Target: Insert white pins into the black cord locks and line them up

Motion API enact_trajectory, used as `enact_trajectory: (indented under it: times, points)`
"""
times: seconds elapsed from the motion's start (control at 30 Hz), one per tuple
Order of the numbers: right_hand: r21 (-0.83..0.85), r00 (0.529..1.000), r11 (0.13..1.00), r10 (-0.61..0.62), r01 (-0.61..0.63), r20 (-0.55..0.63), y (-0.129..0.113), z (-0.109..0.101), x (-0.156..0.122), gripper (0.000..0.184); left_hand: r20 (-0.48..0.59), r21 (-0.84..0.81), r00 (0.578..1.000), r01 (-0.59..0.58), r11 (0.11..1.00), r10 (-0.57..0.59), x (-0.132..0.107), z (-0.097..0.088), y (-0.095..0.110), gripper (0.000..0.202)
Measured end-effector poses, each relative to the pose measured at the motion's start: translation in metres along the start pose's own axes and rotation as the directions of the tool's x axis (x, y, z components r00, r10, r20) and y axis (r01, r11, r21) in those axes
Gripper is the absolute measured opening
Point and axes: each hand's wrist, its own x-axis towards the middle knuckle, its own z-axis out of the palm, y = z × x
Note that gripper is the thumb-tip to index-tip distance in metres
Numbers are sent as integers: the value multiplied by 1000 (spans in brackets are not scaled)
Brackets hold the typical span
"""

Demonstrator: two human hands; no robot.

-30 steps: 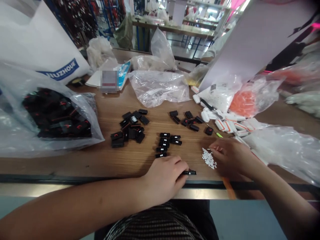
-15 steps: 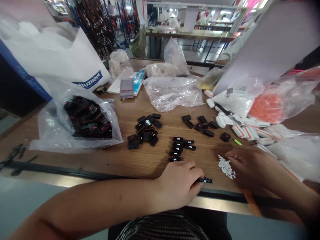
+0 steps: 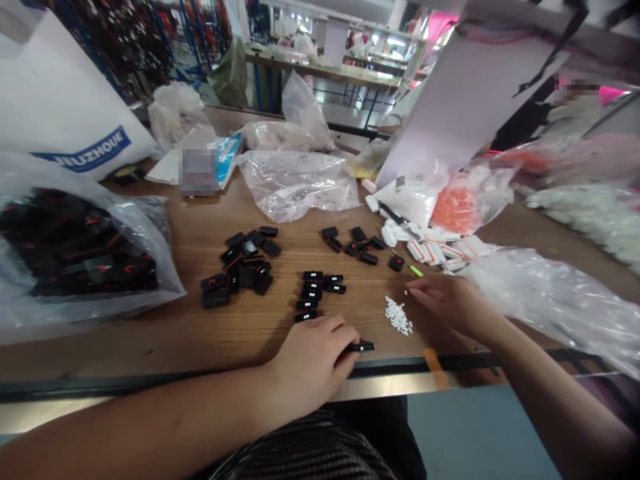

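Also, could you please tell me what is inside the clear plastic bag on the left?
The clear plastic bag holds a heap of black connector housings with red markings. Those lower down are covered by the top layer, so they cannot be seen.

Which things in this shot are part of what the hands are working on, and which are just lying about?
In use:
left hand, on a black connector
right hand, beside small white pieces
loose black connectors

Lying about:
white tote bag
crumpled clear plastic bag
bag of orange parts
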Motion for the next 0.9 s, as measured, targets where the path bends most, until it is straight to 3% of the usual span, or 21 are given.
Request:
enact_trajectory:
  times: [0.43,0.63,0.73,0.8,0.9]
  points:
    - [59,997,997,35,-39,64,3,7,3,21,-4,-23,1000,5,1000,-5,0,0,0,6]
    - [207,992,975,60,-81,107,-44,-1,-7,21,6,-19,1000,-1,1000,1,0,-1,0,7]
    - [377,983,925,-110,47,148,-76,2,-21,19,16,-7,1000,5,1000,-5,0,0,0,7]
    - [403,965,905,-216,140,151,-91,6,-29,17,23,-6,1000,10,1000,-10,0,0,-1,6]
    - [389,950,899,-276,201,146,-101,12,-35,16,27,-9,1000,15,1000,-14,-1,0,-1,4]
